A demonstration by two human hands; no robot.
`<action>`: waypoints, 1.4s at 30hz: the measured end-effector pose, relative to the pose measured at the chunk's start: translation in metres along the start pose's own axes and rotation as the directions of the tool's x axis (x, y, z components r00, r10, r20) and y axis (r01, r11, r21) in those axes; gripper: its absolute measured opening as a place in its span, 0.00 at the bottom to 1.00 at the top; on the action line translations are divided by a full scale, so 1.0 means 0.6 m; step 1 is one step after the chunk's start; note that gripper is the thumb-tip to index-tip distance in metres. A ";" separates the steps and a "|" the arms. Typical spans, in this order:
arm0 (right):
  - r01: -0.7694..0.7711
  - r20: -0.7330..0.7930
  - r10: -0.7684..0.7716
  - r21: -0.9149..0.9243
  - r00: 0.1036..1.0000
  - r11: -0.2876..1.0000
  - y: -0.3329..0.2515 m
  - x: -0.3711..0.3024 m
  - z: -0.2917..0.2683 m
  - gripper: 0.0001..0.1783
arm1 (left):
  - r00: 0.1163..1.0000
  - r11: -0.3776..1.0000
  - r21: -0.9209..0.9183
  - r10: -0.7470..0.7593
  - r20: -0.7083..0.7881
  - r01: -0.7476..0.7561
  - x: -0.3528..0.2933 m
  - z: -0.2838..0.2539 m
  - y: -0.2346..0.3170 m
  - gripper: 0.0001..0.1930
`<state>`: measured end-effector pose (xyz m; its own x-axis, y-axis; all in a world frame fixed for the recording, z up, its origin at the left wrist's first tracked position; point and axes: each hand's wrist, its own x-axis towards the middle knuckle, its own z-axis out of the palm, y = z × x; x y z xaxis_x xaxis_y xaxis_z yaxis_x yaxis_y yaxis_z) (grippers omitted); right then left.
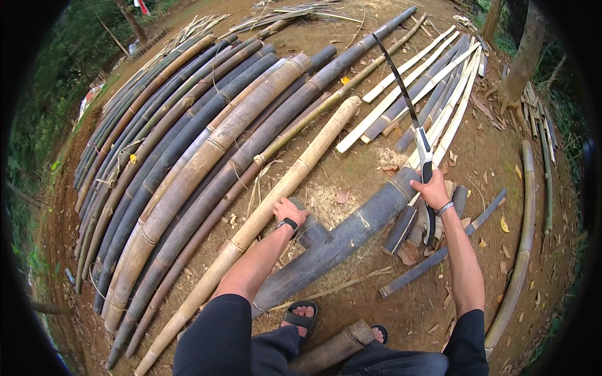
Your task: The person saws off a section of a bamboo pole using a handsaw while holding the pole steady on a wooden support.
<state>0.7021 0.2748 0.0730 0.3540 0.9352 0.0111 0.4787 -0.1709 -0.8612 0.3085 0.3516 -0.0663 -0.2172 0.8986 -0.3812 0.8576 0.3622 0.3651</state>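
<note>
My right hand (432,191) is closed around the black and white handle of a hand saw (424,150). Its long, dark, slightly curved blade points up and away, above the ground. Under the saw lies a thick dark bamboo pole (338,244), crossing a short dark bamboo piece (311,233). My left hand (291,212), with a black watch at the wrist, grips the side of a long light-tan bamboo pole (269,220). Its fingers are curled against the pole, beside the short dark piece; the palm side is hidden.
Many bamboo poles (188,169) lie side by side on the left. Split pale strips (401,84) are piled at the far right, near a tree trunk (525,56). Sawdust (332,203) covers the soil ahead. A bamboo piece (335,348) lies by my sandalled feet (301,318).
</note>
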 end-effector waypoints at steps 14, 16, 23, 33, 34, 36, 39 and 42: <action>-0.049 0.012 0.049 -0.007 0.999 0.999 0.011 0.034 0.037 0.22 | 0.816 0.876 -0.039 0.462 0.346 -0.480 -0.074 -0.170 -0.041 0.60; -0.069 0.017 0.068 0.026 0.998 0.997 0.025 0.032 0.030 0.23 | 0.746 0.794 0.102 0.507 0.432 -0.599 -0.170 -0.216 -0.111 0.65; -0.053 0.011 0.052 0.067 0.999 0.996 0.028 0.042 0.064 0.23 | 0.824 0.790 0.250 0.499 0.269 -0.560 -0.342 -0.156 -0.393 0.59; -0.104 -0.010 0.105 0.067 0.994 0.992 0.043 0.037 0.043 0.23 | 0.882 0.850 0.235 0.460 0.105 -0.472 -0.347 -0.152 -0.373 0.51; -0.124 -0.009 0.125 0.062 0.992 0.990 0.047 0.038 0.044 0.23 | 0.883 0.850 0.241 0.458 0.098 -0.468 -0.345 -0.160 -0.374 0.51; -0.115 -0.026 0.119 0.127 0.993 0.985 0.061 0.041 0.040 0.23 | 0.879 0.836 0.279 0.470 0.078 -0.472 -0.341 -0.182 -0.365 0.51; -0.109 -0.058 0.121 0.180 0.991 0.978 0.086 0.026 0.044 0.23 | 0.879 0.818 0.349 0.476 0.035 -0.457 -0.329 -0.218 -0.349 0.50; -0.171 -0.067 0.183 0.157 0.981 0.973 0.129 0.004 0.029 0.26 | 0.865 0.783 0.415 0.501 0.022 -0.464 -0.280 -0.249 -0.332 0.48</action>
<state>0.7261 0.2691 -0.0025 0.4886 0.8652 -0.1127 0.2792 -0.2774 -0.9193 0.1045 0.1653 0.0521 0.2518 0.9534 -0.1659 0.9656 -0.2360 0.1095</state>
